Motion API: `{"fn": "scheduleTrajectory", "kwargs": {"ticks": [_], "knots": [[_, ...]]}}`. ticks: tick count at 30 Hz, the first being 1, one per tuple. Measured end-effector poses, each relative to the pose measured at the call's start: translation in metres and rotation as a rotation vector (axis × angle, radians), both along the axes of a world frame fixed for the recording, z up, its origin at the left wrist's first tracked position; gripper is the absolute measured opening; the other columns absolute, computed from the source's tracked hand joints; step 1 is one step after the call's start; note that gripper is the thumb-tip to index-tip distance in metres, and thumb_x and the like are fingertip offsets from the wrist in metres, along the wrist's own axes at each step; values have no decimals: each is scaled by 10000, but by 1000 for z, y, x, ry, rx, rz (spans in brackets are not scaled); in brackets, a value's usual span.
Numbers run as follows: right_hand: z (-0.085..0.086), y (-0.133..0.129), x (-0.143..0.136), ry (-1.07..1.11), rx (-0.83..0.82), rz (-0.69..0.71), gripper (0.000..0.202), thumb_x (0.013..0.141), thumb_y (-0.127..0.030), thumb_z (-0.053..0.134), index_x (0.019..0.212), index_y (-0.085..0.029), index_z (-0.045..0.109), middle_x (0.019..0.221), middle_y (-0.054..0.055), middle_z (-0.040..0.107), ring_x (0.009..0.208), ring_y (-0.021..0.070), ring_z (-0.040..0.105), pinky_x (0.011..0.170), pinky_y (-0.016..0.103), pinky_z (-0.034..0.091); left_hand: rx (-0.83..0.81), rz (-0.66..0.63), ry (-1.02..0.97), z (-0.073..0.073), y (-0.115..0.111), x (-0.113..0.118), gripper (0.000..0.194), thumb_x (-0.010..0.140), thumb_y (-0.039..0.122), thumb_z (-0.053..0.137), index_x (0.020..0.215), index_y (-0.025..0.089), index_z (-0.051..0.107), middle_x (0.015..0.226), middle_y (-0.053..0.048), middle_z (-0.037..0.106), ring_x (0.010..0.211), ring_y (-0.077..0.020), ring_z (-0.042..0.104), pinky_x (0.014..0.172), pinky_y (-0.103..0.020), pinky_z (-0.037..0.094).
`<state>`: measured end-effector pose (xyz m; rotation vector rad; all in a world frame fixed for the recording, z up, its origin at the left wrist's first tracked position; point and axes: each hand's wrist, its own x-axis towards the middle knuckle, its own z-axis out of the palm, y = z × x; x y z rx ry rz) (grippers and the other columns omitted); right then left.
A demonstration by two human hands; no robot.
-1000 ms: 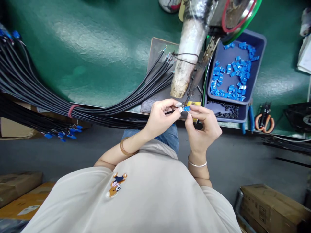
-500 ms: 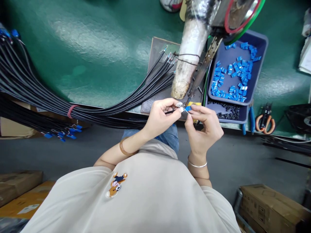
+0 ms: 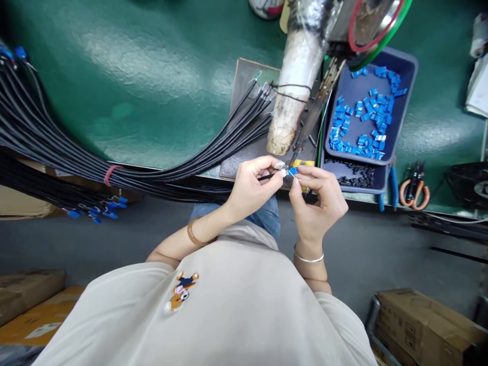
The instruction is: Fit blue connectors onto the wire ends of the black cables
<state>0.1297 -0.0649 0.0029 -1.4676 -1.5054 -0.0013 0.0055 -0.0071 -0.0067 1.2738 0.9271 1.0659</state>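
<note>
My left hand (image 3: pixel 254 182) pinches the end of a black cable (image 3: pixel 266 177) between thumb and index finger, which both have white coverings at their tips. Thin wires fan out from that cable toward a small blue connector (image 3: pixel 292 171). The fingers of my right hand (image 3: pixel 317 198) are closed at the connector's right side, with the thumb just below it by a thin white wire. Directly above, the narrow tip of a soldering iron (image 3: pixel 293 158) points down at the connector, beside a white wrapped tube (image 3: pixel 286 114). Whether the tip touches is too small to tell.
Black cables (image 3: pixel 183 175), tied with a pink band (image 3: pixel 113 174), stretch leftward; stripped ends lie on a dark board (image 3: pixel 244 96). A blue-grey bin (image 3: pixel 407 101) holds blue connectors, above another with black bits. Blue-handled pliers (image 3: pixel 393 187) and orange-handled cutters (image 3: pixel 415 190) lie right.
The view has shifted very slightly. Both hands stay at the connector under the iron tip, and the connector sits a touch more level against the wires.
</note>
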Motion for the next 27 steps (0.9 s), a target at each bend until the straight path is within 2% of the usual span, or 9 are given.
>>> {"fn": "scheduleTrajectory", "kwargs": {"ticks": [9,16,20,23,27], "knots": [[2,-1,0,-8,-8,-11,134,802,-126,703,846,-239,645,987,-3,737,870,152,718,778,333,619,36,-8,30,2,0,-3,60,750,185,646,755,127,629,695,3,597,587,-58,533,535,-134,454],[-4,-6,4,-48,-19,31,144,790,-112,687,819,-222,599,997,20,748,876,148,724,784,309,617,-37,-95,-18,-1,2,-5,58,747,165,634,711,133,602,646,24,552,563,-50,489,556,-155,427],[-2,-9,5,13,-45,27,101,823,-151,675,823,-223,604,960,14,745,869,153,726,786,322,614,-51,-144,-58,2,0,-6,70,768,171,626,715,137,595,653,20,563,578,-57,502,579,-167,433],[2,-9,7,166,-60,-17,63,860,-190,648,839,-216,595,923,18,732,850,169,735,755,341,617,-58,-266,-17,1,-6,-11,69,779,170,618,720,138,604,618,33,531,544,-57,450,537,-175,390],[7,-8,15,327,97,-111,96,870,-210,641,827,-219,556,843,-8,701,729,160,726,659,336,617,34,-584,171,-7,-19,-23,65,767,130,593,723,138,640,585,42,519,530,-66,409,510,-190,319]]}}
